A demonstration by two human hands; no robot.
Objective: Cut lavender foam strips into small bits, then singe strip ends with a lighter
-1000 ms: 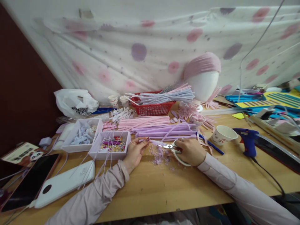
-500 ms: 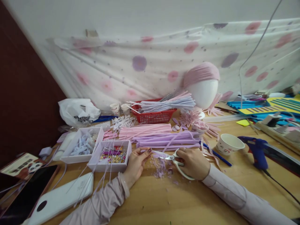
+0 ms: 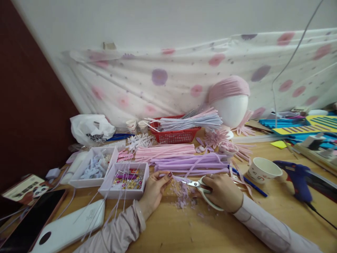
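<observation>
Between the thumb and fingers of my left hand (image 3: 155, 189) is pinched a short purple pipe cleaner (image 3: 177, 178), its end pointing right. My right hand (image 3: 223, 192) grips white-handled scissors (image 3: 194, 183), whose blades reach left to the pipe cleaner's end. Whether the blades touch it I cannot tell exactly. Under them lies a heap of purple fuzz clippings (image 3: 183, 198) on the wooden table (image 3: 168, 232). Just behind both hands lies a bundle of purple pipe cleaners (image 3: 189, 163), with pink pipe cleaners (image 3: 163, 151) beyond it.
A white box of beads (image 3: 123, 191) stands left of my left hand. At the back is a red basket (image 3: 176, 136) beside a foam head (image 3: 229, 109). A paper cup (image 3: 264, 170) and a blue glue gun (image 3: 297, 179) lie to the right; a white power bank (image 3: 71, 225) is front left.
The view has shifted slightly, so everything sits a little lower. The scissors' blades look closer together, and my right hand has moved slightly right.
</observation>
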